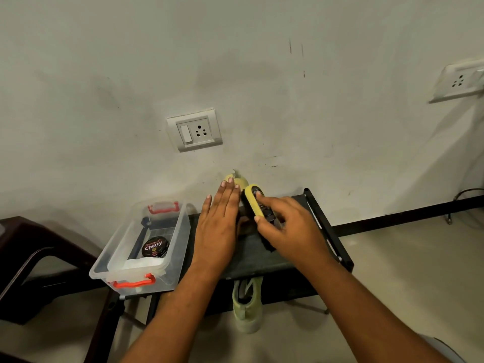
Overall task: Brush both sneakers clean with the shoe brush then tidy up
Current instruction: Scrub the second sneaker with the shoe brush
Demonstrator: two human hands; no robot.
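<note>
A yellow-backed shoe brush (253,200) with dark bristles is gripped by my right hand (285,226) over the dark top of a black rack (264,258). My left hand (218,224) lies flat with straight fingers just left of the brush, over a pale yellow-green sneaker whose tip (237,180) shows past my fingertips by the wall. The rest of that sneaker is hidden by my hands. A second pale green sneaker (247,307) sits on the floor under the rack's front edge.
A clear plastic box (136,268) with red latches stands on the rack's left end, holding a round polish tin (155,247) and a white cloth. A dark brown chair (39,258) is at the left. A wall socket (195,130) is above.
</note>
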